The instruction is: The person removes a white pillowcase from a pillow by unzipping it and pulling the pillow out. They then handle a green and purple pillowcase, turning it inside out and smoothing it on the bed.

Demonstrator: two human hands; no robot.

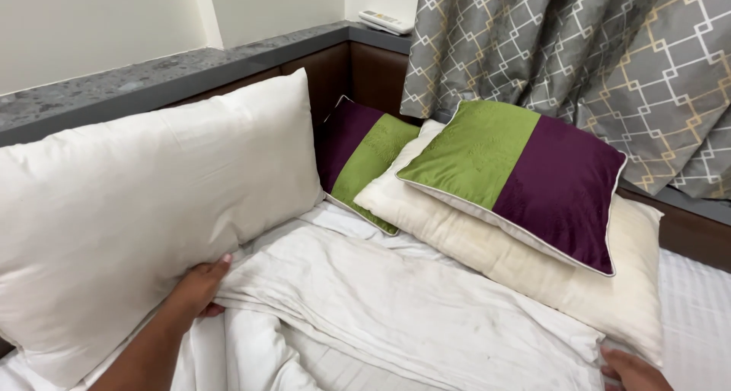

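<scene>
My left hand (199,286) rests against the lower edge of a large white pillow (145,208) that leans on the headboard; its fingers lie on a folded white sheet (396,307) spread over the bed. My right hand (630,370) shows only partly at the bottom right edge, touching the sheet's corner beside a cream pillow (533,265). A green and purple cushion (525,178) lies on top of the cream pillow. A second green and purple cushion (362,155) stands in the corner behind it.
A dark stone ledge (152,75) runs along the wall above the brown headboard. A white remote control (384,20) lies on the ledge in the corner. Grey patterned curtains (594,63) hang at the right.
</scene>
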